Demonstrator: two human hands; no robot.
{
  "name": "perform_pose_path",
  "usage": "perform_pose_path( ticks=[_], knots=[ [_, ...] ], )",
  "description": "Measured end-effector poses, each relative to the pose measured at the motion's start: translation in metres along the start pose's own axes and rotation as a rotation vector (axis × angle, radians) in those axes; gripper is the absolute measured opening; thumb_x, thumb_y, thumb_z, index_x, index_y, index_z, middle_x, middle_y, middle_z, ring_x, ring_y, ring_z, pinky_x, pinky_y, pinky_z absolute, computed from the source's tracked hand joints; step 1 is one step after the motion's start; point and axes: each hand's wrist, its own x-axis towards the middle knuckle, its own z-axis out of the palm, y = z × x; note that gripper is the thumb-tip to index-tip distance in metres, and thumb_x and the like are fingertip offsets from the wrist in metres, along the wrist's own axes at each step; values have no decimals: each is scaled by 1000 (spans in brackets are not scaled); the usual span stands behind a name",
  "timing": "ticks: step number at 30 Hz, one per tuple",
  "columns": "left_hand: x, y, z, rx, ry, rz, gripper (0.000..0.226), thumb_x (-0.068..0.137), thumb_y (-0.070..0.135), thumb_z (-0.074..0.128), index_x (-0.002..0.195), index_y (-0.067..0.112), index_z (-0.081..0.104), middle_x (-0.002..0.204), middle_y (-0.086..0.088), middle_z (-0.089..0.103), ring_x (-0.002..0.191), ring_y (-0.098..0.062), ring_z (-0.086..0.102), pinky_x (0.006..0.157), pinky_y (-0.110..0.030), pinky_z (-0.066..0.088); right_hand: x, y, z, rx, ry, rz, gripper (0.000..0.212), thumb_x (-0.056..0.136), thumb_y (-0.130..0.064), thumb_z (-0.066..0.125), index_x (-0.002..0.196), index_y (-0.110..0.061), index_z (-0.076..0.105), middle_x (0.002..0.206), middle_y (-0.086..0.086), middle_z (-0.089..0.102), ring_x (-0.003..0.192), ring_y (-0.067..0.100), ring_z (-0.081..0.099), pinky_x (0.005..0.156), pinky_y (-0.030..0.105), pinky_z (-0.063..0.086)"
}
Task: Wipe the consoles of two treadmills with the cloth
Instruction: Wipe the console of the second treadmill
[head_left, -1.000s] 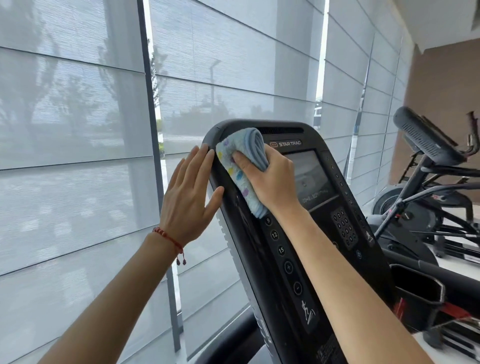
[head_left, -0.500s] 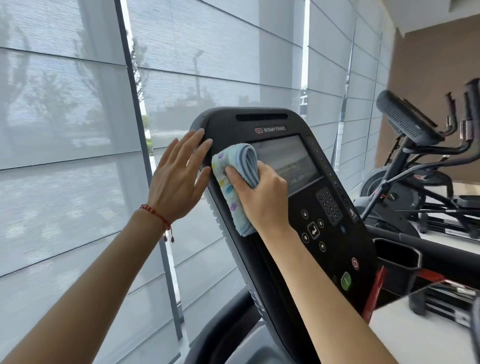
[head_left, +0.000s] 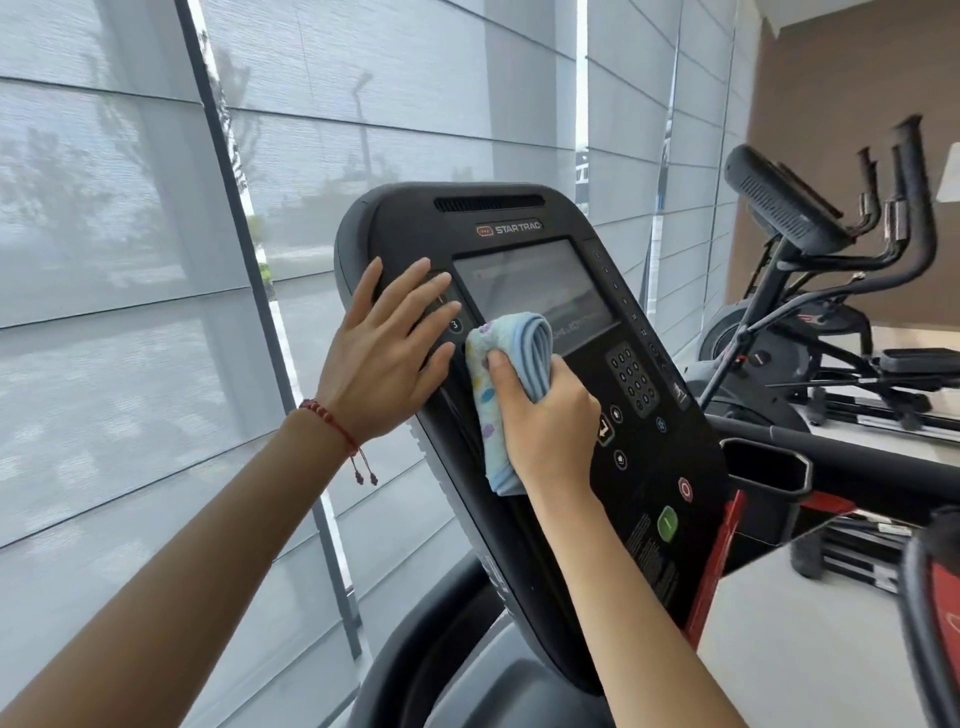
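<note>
1. Both forearms are bare all the way down to the bottom edge of the frame, so no sleeves anywhere.
2. The left hand (head_left: 387, 358) has a thin red braided bracelet (head_left: 329, 420) on the wrist, looks like small dark red beads strung along a cord.
3. Two short cord tails (head_left: 365, 472) hang off that bracelet, each ending in a tiny dark red bead.
4. The right hand (head_left: 545, 426) has nothing on it: no ring, no watch, no band. Nails on both hands are short and plain.
</note>
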Motion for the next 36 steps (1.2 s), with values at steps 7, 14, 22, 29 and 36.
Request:
perform_pose_path(
  ticks=[7,14,22,29,36],
  knots=[
    [-2,2,6,-51,109,-7,43,99,24,31,113,0,64,124,-17,58,126,-31,42,112,-54,17,-32,55,-39,-43,46,133,37,81,-48,59,88,-12,64,79,3,67,75,17,65,63,21,50],
    [-4,5,11,-62,146,-33,40,97,20,33,112,-1,63,121,-18,59,124,-34,44,112,-54,14,-65,93,-85,-127,160,404,26,87,-38,58,88,-13,63,69,-12,56,66,6,55,55,5,35],
    [-5,7,7,-28,95,-64,39,97,19,33,114,-1,61,123,-19,57,127,-34,40,113,-53,13,-70,28,-33,-54,42,67,39,80,-52,55,75,-13,58,68,2,61,61,15,59,58,31,51],
    [-12,34,2,-69,55,-131,41,96,27,41,116,-2,61,127,-19,55,129,-34,39,113,-53,14,-32,56,-38,-32,1,-72,35,79,-43,65,74,-8,61,67,5,63,60,18,59,58,30,50],
    [-21,59,3,-46,19,-139,42,94,28,38,113,0,64,124,-19,57,128,-34,38,113,-54,10,82,114,-50,-96,-28,134,38,86,-44,59,87,-6,63,80,9,65,81,25,62,71,28,44]
  ],
)
